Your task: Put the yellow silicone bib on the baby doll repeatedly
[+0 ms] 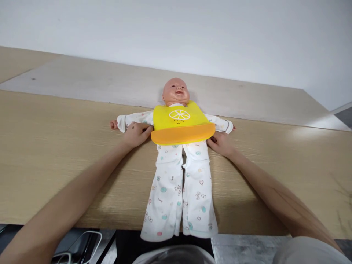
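A baby doll point(176, 90) lies on its back, head away from me and arms spread. It wears a white patterned top point(139, 118) and matching trousers point(167, 190). A yellow bib point(165, 114) with a citrus-slice print covers its chest; the orange catch pocket point(183, 135) crosses the belly. My left hand point(137, 135) is closed at the bib's left edge, just below the doll's sleeve. At the pocket's right end, my right hand point(221, 143) has its fingers curled in against the doll's side. What the fingertips of either hand grip is hidden.
The doll rests on a wooden table point(68, 146), its trouser legs hanging over the front edge. A pale grey strip point(110, 79) runs along the back, before a white wall point(176, 33). Below the table at left is a white cable point(95, 242).
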Demonstrator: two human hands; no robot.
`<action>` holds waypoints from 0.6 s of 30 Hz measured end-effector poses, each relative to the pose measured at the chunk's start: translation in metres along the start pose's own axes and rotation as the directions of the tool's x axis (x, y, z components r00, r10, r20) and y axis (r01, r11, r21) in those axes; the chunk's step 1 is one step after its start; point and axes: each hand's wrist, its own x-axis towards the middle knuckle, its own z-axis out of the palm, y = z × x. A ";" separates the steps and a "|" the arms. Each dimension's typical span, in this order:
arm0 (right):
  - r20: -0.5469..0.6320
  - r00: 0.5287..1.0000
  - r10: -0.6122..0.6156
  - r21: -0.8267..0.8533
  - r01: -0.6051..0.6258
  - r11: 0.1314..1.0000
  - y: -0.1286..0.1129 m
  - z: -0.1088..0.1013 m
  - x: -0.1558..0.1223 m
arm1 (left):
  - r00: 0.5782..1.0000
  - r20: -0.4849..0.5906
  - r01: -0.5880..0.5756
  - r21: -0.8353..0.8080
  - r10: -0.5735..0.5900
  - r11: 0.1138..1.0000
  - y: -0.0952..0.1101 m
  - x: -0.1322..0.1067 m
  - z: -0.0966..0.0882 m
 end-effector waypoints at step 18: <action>-0.040 0.977 -0.211 -0.259 0.194 0.946 0.011 0.003 0.000 | 0.977 0.001 -0.204 0.275 0.212 0.940 -0.018 -0.001 0.000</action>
